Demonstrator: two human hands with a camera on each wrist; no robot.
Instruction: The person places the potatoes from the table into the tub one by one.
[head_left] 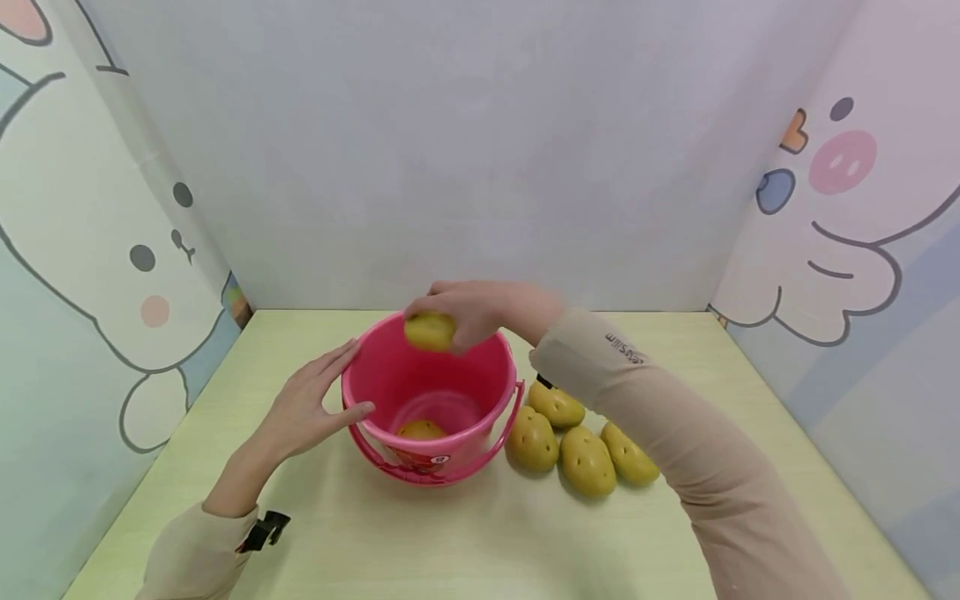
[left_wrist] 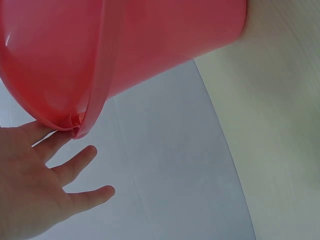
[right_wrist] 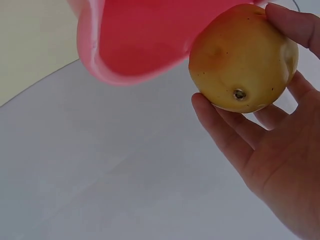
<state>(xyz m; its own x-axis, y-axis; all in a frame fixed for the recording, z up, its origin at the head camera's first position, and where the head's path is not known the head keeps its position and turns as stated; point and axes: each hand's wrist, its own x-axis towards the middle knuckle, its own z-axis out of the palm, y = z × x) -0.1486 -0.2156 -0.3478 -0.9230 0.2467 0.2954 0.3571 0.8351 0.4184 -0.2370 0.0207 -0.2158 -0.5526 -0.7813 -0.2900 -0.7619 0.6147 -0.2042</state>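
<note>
A pink bucket (head_left: 480,454) stands upright on the table, its handle lowered toward the front. My right hand (head_left: 474,312) holds a yellow-brown potato (head_left: 430,332) over the bucket's mouth, and in the right wrist view the thumb and fingers grip this potato (right_wrist: 240,60) from opposite sides. My left hand (head_left: 307,408) rests against the bucket's left rim with its fingers spread. In the left wrist view, fingertips of the left hand (left_wrist: 35,180) touch the rim by the handle joint. Another potato (head_left: 422,430) lies at the bottom of the bucket, partly hidden by the front rim.
Right of the bucket lie several potatoes (head_left: 587,461) close together on the pale green table (head_left: 360,550), one partly behind the right sleeve. A grey-white wall (head_left: 480,167) rises behind the table, and panels with cartoon animals stand at both sides.
</note>
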